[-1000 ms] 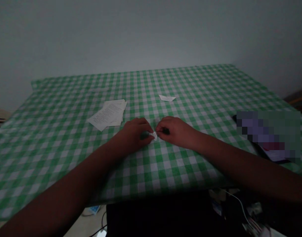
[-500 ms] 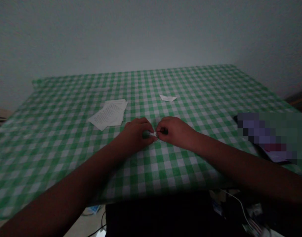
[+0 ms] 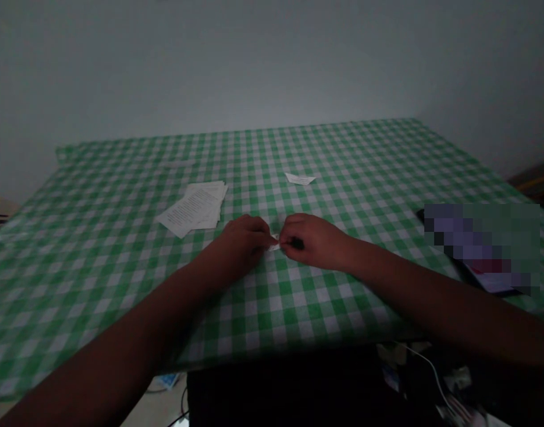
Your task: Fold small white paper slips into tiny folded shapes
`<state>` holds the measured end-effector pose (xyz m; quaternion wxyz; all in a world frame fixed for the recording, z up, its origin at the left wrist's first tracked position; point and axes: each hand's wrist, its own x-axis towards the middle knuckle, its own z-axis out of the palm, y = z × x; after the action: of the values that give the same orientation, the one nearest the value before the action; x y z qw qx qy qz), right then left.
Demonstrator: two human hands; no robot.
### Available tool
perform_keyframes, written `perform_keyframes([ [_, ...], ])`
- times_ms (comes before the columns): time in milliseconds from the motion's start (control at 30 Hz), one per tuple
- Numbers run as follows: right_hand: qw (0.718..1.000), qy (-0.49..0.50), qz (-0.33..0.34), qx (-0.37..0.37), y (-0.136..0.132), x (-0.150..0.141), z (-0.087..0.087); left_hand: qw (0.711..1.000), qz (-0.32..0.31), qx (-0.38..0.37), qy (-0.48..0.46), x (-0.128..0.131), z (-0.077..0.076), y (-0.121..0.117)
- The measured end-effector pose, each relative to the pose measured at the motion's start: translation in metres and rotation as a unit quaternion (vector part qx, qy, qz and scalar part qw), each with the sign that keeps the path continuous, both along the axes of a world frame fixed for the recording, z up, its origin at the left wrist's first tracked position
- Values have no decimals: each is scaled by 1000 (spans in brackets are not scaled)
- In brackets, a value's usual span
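Between my fingertips, low over the checked tablecloth, is a small piece of folded white paper point(image 3: 274, 244), mostly covered by my fingers. My left hand point(image 3: 247, 240) is closed on its left side, the thumb and fingers pressed at the paper. From the right, my right hand point(image 3: 311, 240) pinches the paper's other end between thumb and forefinger. The exact shape of the folds is too small and dim to make out.
A stack of printed paper sheets point(image 3: 196, 207) lies left of my hands. Farther back is a small folded printed paper point(image 3: 300, 179). A dark-edged device with a blurred screen point(image 3: 476, 249) rests at the right. The green-and-white tablecloth point(image 3: 272, 320) reaches the near edge.
My left thumb and fingers have drawn together over the paper, closing the gap that showed there. My right hand keeps its pinch. The whole view has shifted slightly.
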<state>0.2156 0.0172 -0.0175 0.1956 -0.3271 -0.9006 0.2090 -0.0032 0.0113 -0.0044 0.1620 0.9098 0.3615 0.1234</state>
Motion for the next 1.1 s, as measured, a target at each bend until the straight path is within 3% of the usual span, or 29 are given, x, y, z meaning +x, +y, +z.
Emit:
perform_keyframes([
  [100,1000,-7,3,-10,1,1,2,1000,-17,-5,-13,0,1,-2],
  [300,995,-12,-95,-7,5,6,2,998,-24,-21,-53,1,-1,-3],
  [433,997,-18,-71,3,1,2,0,998,-20,-25,-57,2,-3,-2],
  [867,992,-30,-124,-16,2,-4,-4,999,-27,-42,-20,6,3,-1],
  [1100,992,0,-129,1,6,-3,-4,998,-53,-28,-34,-1,-5,3],
])
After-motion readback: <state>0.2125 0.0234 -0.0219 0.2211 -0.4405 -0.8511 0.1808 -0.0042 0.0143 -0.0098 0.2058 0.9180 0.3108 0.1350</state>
